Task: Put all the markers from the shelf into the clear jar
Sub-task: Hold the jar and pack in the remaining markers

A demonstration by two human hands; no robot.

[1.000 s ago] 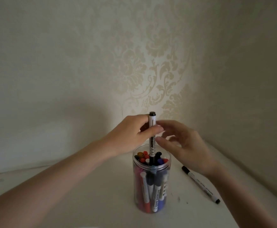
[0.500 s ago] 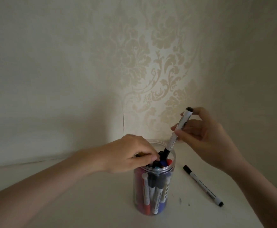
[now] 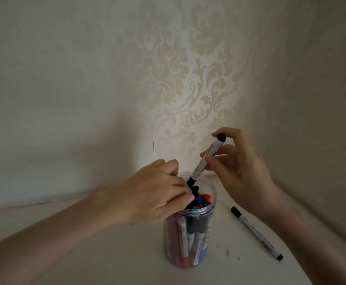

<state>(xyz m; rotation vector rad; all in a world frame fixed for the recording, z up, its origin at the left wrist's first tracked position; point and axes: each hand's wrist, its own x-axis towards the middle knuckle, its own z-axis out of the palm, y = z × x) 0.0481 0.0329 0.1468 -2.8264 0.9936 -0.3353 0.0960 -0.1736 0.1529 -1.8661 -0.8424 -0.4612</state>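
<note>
A clear jar (image 3: 189, 239) stands on the white shelf (image 3: 106, 254), packed with several red, blue and black markers. My right hand (image 3: 242, 171) pinches a white black-capped marker (image 3: 206, 161), tilted, its lower black tip at the jar's mouth. My left hand (image 3: 155, 194) rests over the jar's left rim, with its fingertips among the marker caps inside. Another black-capped marker (image 3: 256, 233) lies flat on the shelf to the right of the jar.
Patterned wallpaper (image 3: 188, 79) covers the walls, which meet in a corner right behind the jar. The right wall runs close beside my right forearm. A few small dark specks (image 3: 227, 251) lie on the shelf near the jar.
The marker went from my left hand to my right, which tilted it to the right. My left hand dropped onto the jar's mouth and now pushes at the caps inside.
</note>
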